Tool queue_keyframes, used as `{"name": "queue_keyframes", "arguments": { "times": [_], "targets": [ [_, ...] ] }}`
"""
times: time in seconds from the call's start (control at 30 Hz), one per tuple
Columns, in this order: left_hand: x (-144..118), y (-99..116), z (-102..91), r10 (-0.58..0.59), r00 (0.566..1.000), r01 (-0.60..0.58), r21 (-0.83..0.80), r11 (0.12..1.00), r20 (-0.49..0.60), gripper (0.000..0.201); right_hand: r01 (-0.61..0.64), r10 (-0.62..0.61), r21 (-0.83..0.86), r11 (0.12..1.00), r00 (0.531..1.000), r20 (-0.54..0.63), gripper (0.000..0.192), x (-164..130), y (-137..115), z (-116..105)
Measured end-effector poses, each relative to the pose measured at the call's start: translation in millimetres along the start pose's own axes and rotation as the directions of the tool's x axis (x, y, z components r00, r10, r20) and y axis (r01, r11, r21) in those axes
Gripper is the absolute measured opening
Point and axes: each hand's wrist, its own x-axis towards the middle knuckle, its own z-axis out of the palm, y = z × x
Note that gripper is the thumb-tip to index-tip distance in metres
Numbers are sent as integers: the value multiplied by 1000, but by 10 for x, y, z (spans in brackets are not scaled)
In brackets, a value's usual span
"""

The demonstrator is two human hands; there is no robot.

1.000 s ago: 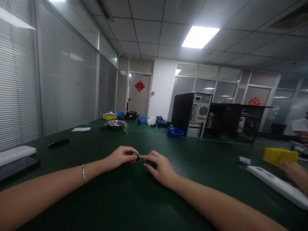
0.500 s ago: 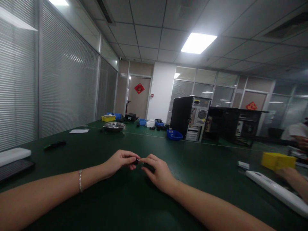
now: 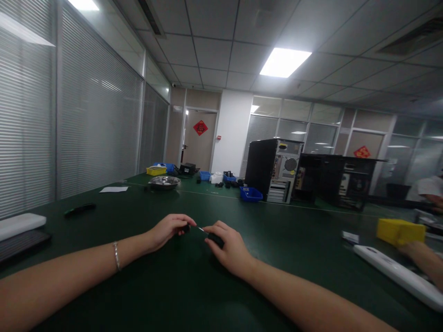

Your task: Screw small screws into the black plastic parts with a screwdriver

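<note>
My right hand [image 3: 226, 244] is closed around the dark handle of a screwdriver [image 3: 215, 239], whose thin metal shaft points left. Opposite it, my left hand [image 3: 169, 230] pinches a small black part [image 3: 187, 228] between thumb and fingers. What kind of part it is, I cannot make out. The shaft's tip reaches close to the left fingertips; whether it touches them I cannot tell. Both hands are just above the green table [image 3: 180, 286], and a bracelet [image 3: 116, 256] circles my left wrist.
A metal bowl [image 3: 164, 182] and a white sheet [image 3: 114, 189] lie far left. Nearer are a dark green-edged tool [image 3: 80, 209] and a dark keyboard-like slab [image 3: 24, 245]. A blue bin [image 3: 251, 194] stands by a computer case [image 3: 266, 170]. At right, another person's hand [image 3: 420, 258] is near a yellow box [image 3: 400, 231].
My left hand has shifted slightly left with the small black part, away from my right hand. More of the screwdriver's shaft now shows between them. My right hand has hardly moved.
</note>
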Motion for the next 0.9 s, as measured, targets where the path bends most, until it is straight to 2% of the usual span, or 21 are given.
{"name": "queue_keyframes", "arguments": {
  "times": [0.13,0.3,0.4,0.5,0.73,0.9],
  "targets": [
    [-9,-13,51,10,989,-30,130,991,149,23,3,-3,-1,1000,1000,-10,26,-6,9,3],
    [-79,33,127,72,954,-152,260,954,292,17,2,-2,-4,1000,1000,-3,25,-13,18,7],
    [-112,87,144,105,944,-240,436,867,312,13,10,-10,-4,1000,1000,-5,25,-9,35,24],
    [-156,164,170,116,939,-279,520,808,323,16,15,-15,-5,1000,1000,-10,24,-7,45,36],
    [-252,237,227,108,918,-315,536,783,381,29,14,-14,-1,1000,1000,-2,23,-4,22,20],
    [-227,213,154,72,920,-291,551,782,384,43,12,-12,2,1000,1000,4,23,-8,13,7]
  ]
}}
